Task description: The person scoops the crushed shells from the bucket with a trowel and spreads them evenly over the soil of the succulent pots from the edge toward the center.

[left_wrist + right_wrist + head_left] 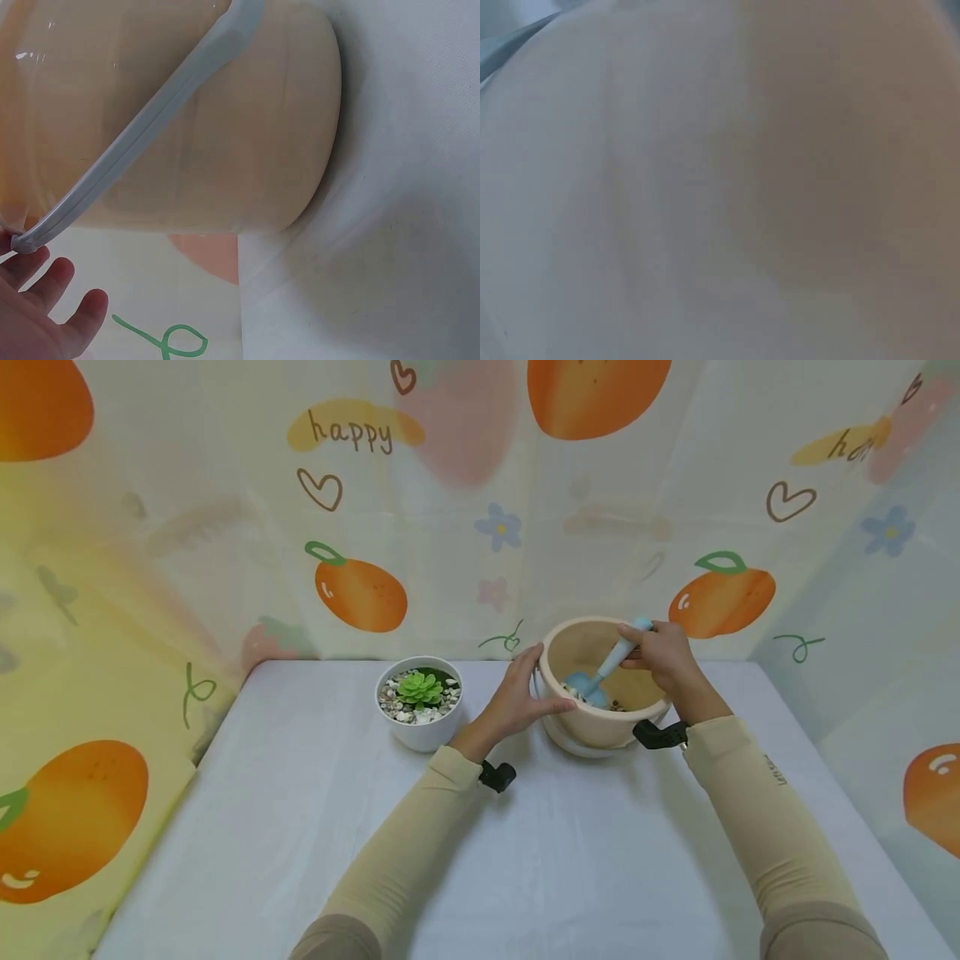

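A beige bucket (600,724) stands at the back right of the table, its grey handle (142,131) hanging slanted across the outer wall. My left hand (517,697) spans its left side, thumb along the front wall and fingers reaching up to the rim. In the left wrist view, fingertips touch near the handle's end while the other fingers stay off the wall. My right hand (663,656) grips a light-blue toy shovel (617,658) by its handle, tilted into the bucket. The shovel's blade rests low inside, among small pebbles (617,706). The right wrist view shows only blurred bucket wall (667,187).
Left of the bucket sits a white pot (423,735) with a green succulent (420,690) among white pebbles, close to my left wrist. A white cloth covers the table (300,827). Fruit-printed sheets (442,527) hang behind and at both sides.
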Demonstrator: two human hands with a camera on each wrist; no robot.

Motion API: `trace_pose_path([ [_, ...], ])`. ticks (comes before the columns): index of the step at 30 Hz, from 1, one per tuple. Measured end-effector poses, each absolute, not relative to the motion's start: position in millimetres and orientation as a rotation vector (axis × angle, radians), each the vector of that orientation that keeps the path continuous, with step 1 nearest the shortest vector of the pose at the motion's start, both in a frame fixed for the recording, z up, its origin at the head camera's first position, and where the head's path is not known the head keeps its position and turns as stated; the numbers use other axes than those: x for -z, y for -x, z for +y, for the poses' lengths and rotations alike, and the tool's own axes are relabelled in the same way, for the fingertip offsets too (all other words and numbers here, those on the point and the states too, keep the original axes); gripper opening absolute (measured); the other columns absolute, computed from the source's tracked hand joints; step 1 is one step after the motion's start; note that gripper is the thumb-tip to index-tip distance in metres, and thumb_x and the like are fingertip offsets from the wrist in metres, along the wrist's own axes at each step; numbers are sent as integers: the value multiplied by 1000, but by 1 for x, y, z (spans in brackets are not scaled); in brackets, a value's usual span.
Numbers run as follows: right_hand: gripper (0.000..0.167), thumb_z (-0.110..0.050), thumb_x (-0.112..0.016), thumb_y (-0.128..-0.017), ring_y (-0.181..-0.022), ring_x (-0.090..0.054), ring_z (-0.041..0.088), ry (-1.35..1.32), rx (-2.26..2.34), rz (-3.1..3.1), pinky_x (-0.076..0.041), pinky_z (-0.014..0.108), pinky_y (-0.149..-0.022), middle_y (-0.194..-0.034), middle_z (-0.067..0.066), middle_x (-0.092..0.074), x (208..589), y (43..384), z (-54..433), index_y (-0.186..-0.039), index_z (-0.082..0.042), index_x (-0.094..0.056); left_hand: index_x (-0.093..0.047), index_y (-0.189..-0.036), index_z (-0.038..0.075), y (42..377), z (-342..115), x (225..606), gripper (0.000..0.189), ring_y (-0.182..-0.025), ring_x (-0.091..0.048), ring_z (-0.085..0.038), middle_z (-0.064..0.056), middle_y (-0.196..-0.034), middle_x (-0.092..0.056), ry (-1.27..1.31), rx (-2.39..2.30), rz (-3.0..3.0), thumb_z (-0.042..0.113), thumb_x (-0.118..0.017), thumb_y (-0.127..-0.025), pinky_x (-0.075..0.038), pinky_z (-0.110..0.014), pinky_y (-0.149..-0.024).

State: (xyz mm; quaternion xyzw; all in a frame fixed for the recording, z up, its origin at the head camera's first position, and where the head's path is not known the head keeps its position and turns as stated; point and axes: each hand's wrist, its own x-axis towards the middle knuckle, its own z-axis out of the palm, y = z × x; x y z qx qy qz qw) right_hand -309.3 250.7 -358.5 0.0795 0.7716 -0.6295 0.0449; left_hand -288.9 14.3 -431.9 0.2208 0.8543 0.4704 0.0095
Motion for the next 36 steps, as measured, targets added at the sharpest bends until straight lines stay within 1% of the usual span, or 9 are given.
trace_pose_path([
  [5,27,-21,-59,-97,-60,-68,6,-284,2122,2156,-58,22,-59,-64,-3,-64,352,311,259,-105,3,-50,-19,-156,9,290,13,431,106,-149,-22,-29,-13,-161,-21,-696,-1452,2672,40,-82,-77,-26,-47,-119],
  [7,24,-19,-60,-96,-60,-69,8,-287,2200,2074,-58,23,-58,-63,-2,-66,350,312,261,-101,2,-51,-18,-156,9,290,13,431,106,-149,-22,-29,-13,-161,-21,-695,-1445,2682,39,-82,-77,-26,-47,-119],
  [12,16,-15,-62,-95,-60,-71,12,-297,2274,1941,-59,27,-58,-63,2,-68,347,314,264,-87,-1,-59,-19,-156,9,290,12,430,106,-149,-23,-29,-13,-161,-22,-692,-1443,2700,39,-82,-77,-27,-47,-119],
  [17,19,-13,-61,-95,-62,-72,15,-355,2321,1802,-59,30,-59,-65,4,-68,345,312,274,-77,-6,-64,-18,-156,9,290,13,431,106,-150,-21,-29,-13,-161,-21,-692,-1444,2666,41,-81,-77,-26,-47,-120],
  [25,17,-17,-64,-93,-69,-73,18,-424,2389,1661,-60,33,-66,-73,8,-70,343,310,294,-79,-8,-66,-19,-156,9,289,12,430,106,-149,-22,-29,-12,-161,-22,-682,-1438,2691,41,-82,-77,-27,-48,-119],
  [30,15,-15,-65,-92,-67,-73,19,-464,2495,1579,-60,35,-63,-72,8,-71,344,306,302,-78,-9,-69,-19,-156,9,290,14,431,105,-149,-22,-28,-12,-161,-21,-683,-1418,2692,43,-80,-78,-27,-47,-119],
  [32,12,-17,-66,-91,-67,-73,18,-486,2508,1620,-60,34,-63,-71,6,-71,344,305,303,-82,-10,-69,-18,-156,10,290,15,431,105,-150,-22,-28,-11,-161,-21,-680,-1406,2695,43,-80,-78,-27,-47,-119],
  [34,10,-20,-66,-91,-68,-73,16,-515,2498,1690,-60,33,-65,-71,4,-72,344,303,303,-89,-10,-66,-18,-156,10,289,15,430,105,-150,-22,-28,-11,-161,-21,-672,-1401,2699,44,-80,-78,-27,-47,-119],
  [36,16,-24,-67,-91,-68,-74,15,-549,2481,1759,-60,31,-67,-71,2,-72,343,303,303,-97,-10,-62,-18,-156,10,289,15,430,105,-150,-22,-28,-11,-162,-21,-669,-1395,2704,44,-80,-78,-27,-47,-119],
])
